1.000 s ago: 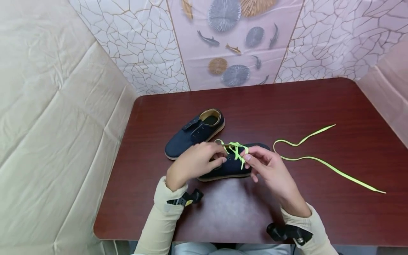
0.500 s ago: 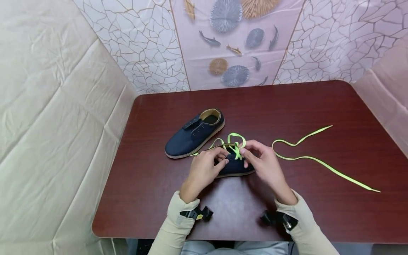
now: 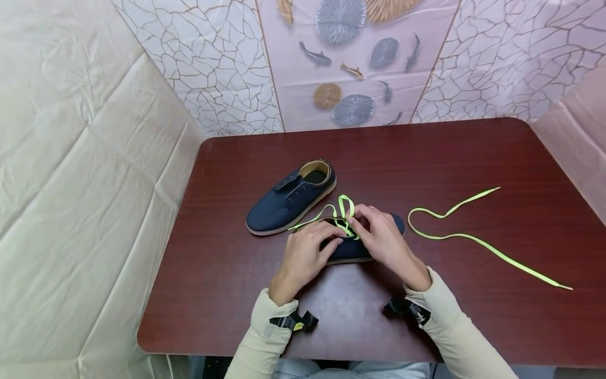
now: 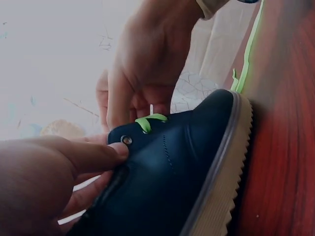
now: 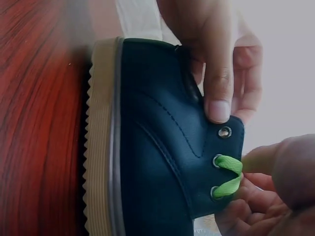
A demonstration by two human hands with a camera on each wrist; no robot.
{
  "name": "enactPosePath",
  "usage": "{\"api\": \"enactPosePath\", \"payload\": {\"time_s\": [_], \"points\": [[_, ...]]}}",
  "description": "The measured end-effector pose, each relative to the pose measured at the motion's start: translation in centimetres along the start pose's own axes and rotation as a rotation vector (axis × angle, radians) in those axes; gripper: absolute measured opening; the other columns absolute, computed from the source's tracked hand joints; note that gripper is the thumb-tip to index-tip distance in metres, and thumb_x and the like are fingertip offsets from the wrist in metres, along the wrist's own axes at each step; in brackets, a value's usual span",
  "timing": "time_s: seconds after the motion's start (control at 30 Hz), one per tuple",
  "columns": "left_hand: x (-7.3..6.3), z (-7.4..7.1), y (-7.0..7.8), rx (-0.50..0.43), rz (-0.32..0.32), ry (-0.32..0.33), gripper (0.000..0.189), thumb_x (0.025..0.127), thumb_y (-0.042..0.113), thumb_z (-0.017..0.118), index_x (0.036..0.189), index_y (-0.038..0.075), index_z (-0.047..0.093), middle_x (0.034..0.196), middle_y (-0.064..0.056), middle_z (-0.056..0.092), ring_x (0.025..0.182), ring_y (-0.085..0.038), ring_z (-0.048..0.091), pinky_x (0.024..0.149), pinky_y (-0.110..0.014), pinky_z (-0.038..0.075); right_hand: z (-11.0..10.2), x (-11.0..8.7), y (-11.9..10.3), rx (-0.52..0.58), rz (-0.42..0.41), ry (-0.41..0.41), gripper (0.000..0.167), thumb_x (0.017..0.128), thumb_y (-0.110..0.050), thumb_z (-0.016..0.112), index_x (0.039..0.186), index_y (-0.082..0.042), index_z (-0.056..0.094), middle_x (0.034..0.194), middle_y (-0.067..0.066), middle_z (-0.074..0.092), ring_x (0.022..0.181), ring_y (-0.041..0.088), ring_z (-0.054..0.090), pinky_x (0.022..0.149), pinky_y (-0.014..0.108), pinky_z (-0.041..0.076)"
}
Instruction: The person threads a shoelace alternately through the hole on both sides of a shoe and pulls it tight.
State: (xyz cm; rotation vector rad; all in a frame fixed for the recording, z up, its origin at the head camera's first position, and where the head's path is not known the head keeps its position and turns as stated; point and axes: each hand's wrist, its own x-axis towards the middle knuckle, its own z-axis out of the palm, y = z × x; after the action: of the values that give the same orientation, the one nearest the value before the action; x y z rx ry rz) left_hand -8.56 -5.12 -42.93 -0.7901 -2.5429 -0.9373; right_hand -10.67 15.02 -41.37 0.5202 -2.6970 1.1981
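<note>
A navy shoe [image 3: 347, 255] with a tan sole stands on the table, toe to the right. My left hand [image 3: 307, 250] grips its eyelet flap near the ankle opening, thumb [image 5: 219, 110] outside beside a bare metal eyelet [image 5: 224, 132] and fingers behind. Bright yellow-green lace [image 5: 229, 177] runs through the two eyelets below that one. My right hand [image 3: 379, 234] pinches the lace close against the flap, its fingertips partly hidden. A loop of lace [image 3: 347, 200] stands up above the shoe, and a loose end trails left behind it.
A second navy shoe [image 3: 274, 208], unlaced, lies behind and to the left, toe toward the front left. Another yellow-green lace [image 3: 473, 238] lies curved on the right of the dark red table [image 3: 227, 295]. Curtains hang around the table.
My right hand has moved left, closer to my left hand, and the lace loop now rises above the shoe. My left hand has shifted right along the flap.
</note>
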Motion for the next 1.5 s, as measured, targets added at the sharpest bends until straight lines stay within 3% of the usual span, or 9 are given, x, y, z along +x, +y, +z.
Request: {"api": "enactPosePath", "payload": {"time_s": [0.23, 0.57, 0.87, 1.03, 1.3, 1.5], "points": [[-0.1, 0.2, 0.0, 0.003, 0.052, 0.036, 0.010, 0.095, 0.022, 0.082, 0.104, 0.024, 0.081, 0.103, 0.010, 0.077, 0.101, -0.010, 0.072, 0.078, -0.032, 0.059, -0.8, -0.1, 0.0, 0.039, 0.009, -0.080, 0.009, 0.102, -0.012, 0.071, 0.093, -0.013, 0.071, 0.072, -0.006, 0.056, 0.065, 0.009, 0.049, 0.063, 0.027, 0.040], [-0.2, 0.4, 0.0, 0.044, 0.060, 0.052, 0.009, 0.096, 0.024, 0.080, 0.105, 0.023, 0.080, 0.105, 0.010, 0.077, 0.103, -0.010, 0.072, 0.082, -0.030, 0.059, -1.6, 0.9, 0.5, 0.148, 0.044, -0.218, 0.014, 0.103, -0.011, 0.070, 0.089, -0.014, 0.068, 0.073, -0.007, 0.054, 0.066, 0.009, 0.049, 0.064, 0.024, 0.039], [-0.3, 0.6, -0.2, 0.093, 0.068, -0.031, 0.007, 0.103, 0.025, 0.070, 0.109, 0.023, 0.074, 0.105, 0.010, 0.072, 0.094, -0.010, 0.068, 0.076, -0.029, 0.055, -1.2, 1.0, 0.7, 0.115, 0.000, -0.243, 0.007, 0.100, -0.007, 0.071, 0.094, -0.011, 0.073, 0.072, -0.007, 0.059, 0.065, 0.008, 0.049, 0.062, 0.024, 0.040], [-0.4, 0.9, -0.4, 0.105, 0.083, -0.041, 0.013, 0.104, 0.023, 0.069, 0.115, 0.024, 0.075, 0.112, 0.012, 0.073, 0.100, -0.009, 0.068, 0.082, -0.028, 0.055, -1.1, 1.0, 1.0, 0.147, 0.022, -0.266, 0.006, 0.100, -0.006, 0.070, 0.098, -0.009, 0.074, 0.076, -0.006, 0.063, 0.068, 0.008, 0.052, 0.063, 0.024, 0.042], [-0.5, 1.2, -0.5, 0.077, 0.104, 0.021, 0.016, 0.102, 0.021, 0.072, 0.116, 0.025, 0.077, 0.113, 0.012, 0.075, 0.106, -0.008, 0.069, 0.091, -0.028, 0.055, -1.5, 1.2, 1.6, 0.331, 0.082, -0.314, 0.010, 0.102, -0.004, 0.068, 0.092, -0.007, 0.070, 0.078, -0.001, 0.061, 0.069, 0.008, 0.052, 0.065, 0.023, 0.041], [-0.7, 1.3, -0.6, 0.039, 0.102, 0.085, 0.018, 0.097, 0.023, 0.079, 0.115, 0.026, 0.081, 0.109, 0.012, 0.077, 0.106, -0.007, 0.070, 0.089, -0.025, 0.056, -1.4, 1.2, 1.5, 0.338, 0.093, -0.320, 0.007, 0.103, -0.006, 0.067, 0.097, -0.006, 0.072, 0.081, -0.001, 0.063, 0.070, 0.009, 0.052, 0.065, 0.023, 0.042]]}}
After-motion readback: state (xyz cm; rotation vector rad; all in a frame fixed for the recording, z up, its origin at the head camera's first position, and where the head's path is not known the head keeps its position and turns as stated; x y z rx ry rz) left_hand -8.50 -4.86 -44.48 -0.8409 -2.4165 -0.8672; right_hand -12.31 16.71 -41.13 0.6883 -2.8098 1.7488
